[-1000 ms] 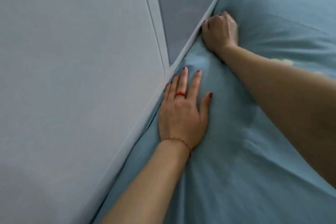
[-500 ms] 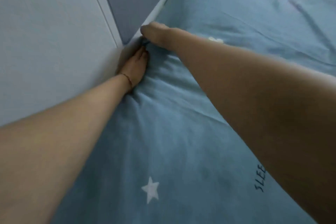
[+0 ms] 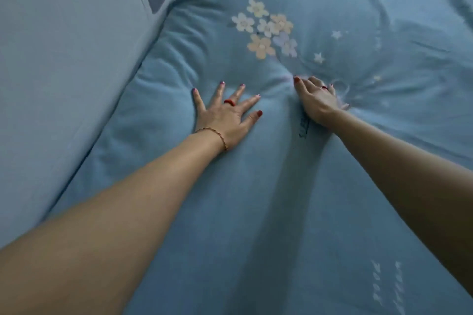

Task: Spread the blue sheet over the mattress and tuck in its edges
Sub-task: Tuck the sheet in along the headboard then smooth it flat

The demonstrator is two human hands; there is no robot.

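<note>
While left hand (image 3: 225, 115) presses flat, grip splayed, on blue sheet (image 3: 256, 212) | right hand (image 3: 317, 102) grip unclear, blurred.

I see mattress under blue sheet (image 3: 256, 212), sheet creased near wall-side edge; left hand (image 3: 225, 117) flat on it, right hand (image 3: 317, 102) pressing beside flower print (image 3: 266, 30).

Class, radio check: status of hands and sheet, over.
Left hand flat, fingers spread on blue sheet. Right hand pressing beside it. Wrinkles near wall edge.
</note>
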